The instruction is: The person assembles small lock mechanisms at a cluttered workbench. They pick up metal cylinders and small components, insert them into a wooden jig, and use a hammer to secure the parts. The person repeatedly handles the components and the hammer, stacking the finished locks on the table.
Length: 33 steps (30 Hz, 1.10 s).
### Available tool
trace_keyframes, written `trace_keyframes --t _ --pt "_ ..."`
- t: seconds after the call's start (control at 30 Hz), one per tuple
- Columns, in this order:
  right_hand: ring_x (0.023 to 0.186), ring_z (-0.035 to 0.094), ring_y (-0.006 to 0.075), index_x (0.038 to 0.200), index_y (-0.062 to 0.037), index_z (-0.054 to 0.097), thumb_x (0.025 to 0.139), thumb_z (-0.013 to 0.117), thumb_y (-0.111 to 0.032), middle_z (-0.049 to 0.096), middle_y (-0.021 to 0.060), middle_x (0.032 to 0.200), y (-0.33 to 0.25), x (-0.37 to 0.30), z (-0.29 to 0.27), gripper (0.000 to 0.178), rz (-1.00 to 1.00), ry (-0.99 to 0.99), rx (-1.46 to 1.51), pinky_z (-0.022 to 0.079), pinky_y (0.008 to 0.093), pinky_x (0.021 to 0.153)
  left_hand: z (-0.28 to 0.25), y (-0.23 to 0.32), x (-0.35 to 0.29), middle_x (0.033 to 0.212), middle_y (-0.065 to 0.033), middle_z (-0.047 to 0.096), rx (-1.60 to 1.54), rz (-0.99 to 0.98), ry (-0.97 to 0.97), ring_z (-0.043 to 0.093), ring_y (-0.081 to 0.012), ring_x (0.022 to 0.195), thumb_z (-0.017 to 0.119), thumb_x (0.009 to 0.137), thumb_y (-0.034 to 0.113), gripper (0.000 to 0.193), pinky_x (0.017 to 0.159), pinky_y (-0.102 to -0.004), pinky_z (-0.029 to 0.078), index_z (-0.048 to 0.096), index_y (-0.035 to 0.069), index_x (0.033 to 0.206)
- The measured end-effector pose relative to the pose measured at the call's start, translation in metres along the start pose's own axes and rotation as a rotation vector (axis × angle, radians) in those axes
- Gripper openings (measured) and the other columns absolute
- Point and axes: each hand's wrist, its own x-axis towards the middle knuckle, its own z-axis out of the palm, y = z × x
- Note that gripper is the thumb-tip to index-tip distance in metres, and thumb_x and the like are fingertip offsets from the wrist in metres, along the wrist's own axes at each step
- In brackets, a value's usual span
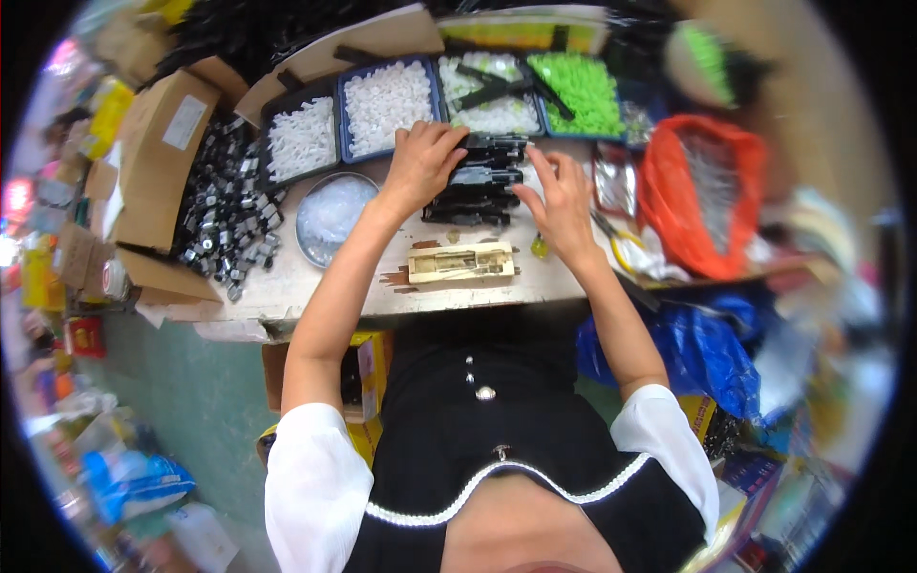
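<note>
A stack of long, thin black plastic pieces lies on the table in front of me, some with a grey sheen. My left hand is at the stack's far left end, its fingers together and bent against the pieces there. At the right end is my right hand, thumb and forefinger apart, fingertips close to the ends of the pieces with nothing visible between them. Nearer to me sits a cream-coloured rectangular fixture with a recessed slot. A round metal dish holding clear small parts stands left of my left forearm.
Behind the stack stand trays of white parts and green parts, with black strips across some. Left are a heap of black-and-silver pieces and a cardboard box. Right are yellow-handled scissors and a red plastic bag.
</note>
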Motion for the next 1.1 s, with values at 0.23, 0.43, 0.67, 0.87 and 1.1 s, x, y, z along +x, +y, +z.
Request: trace_keyframes --t 0.23,0.43,0.67,0.87,1.1 --pt "0.097 0.046 0.0269 0.119 -0.0128 0.052 0.077 0.065 -0.026 0.049 0.0094 0.106 0.002 0.005 0.009 0.046 0.009 -0.014 -0.057 0.034 0.041 0.074 0.019 0.012 -0.005 0.097 -0.0087 0.06 -0.037 -0.111 0.195 0.053 -0.0276 0.088 0.063 0.077 0.011 0.027 0.075 -0.0371 0.037 0.06 0.007 0.103" --pt "0.098 0.046 0.0276 0.119 -0.0128 0.052 0.079 0.063 -0.027 0.05 0.0098 0.107 0.007 0.006 0.01 0.044 0.023 -0.023 -0.032 0.034 0.0417 0.074 0.026 0.012 -0.006 0.098 -0.009 0.057 -0.105 -0.128 0.225 0.05 -0.0257 0.09 0.062 0.076 0.012 0.029 0.076 -0.0373 0.035 0.06 0.007 0.105" --pt "0.098 0.049 0.0305 0.112 -0.008 0.056 0.082 0.06 -0.022 0.052 0.0127 0.104 0.032 0.015 -0.001 0.033 0.045 0.081 0.074 0.037 0.0431 0.078 0.007 0.009 -0.007 0.101 -0.0133 0.059 -0.58 -0.45 0.35 0.057 -0.0231 0.09 0.055 0.084 0.012 0.026 0.079 -0.0296 0.043 0.059 0.0 0.106" --pt "0.095 0.05 0.0294 0.107 -0.0077 0.059 0.082 0.06 -0.02 0.053 0.0118 0.101 0.044 0.029 -0.01 0.028 0.072 0.127 0.038 0.037 0.0416 0.074 -0.006 0.011 -0.021 0.105 -0.0108 0.06 -0.741 -0.567 0.436 0.055 -0.0175 0.097 0.051 0.088 0.011 0.026 0.087 -0.0259 0.041 0.058 -0.004 0.109" --pt "0.091 0.053 0.0275 0.092 -0.0127 0.065 0.079 0.06 -0.016 0.058 0.0071 0.089 0.083 0.067 -0.002 0.014 0.047 0.071 0.002 0.037 0.0437 0.071 -0.056 0.005 -0.062 0.104 -0.0091 0.06 -0.712 -0.725 0.557 0.055 -0.0147 0.098 0.05 0.089 0.006 0.024 0.087 -0.0248 0.041 0.059 -0.002 0.109"
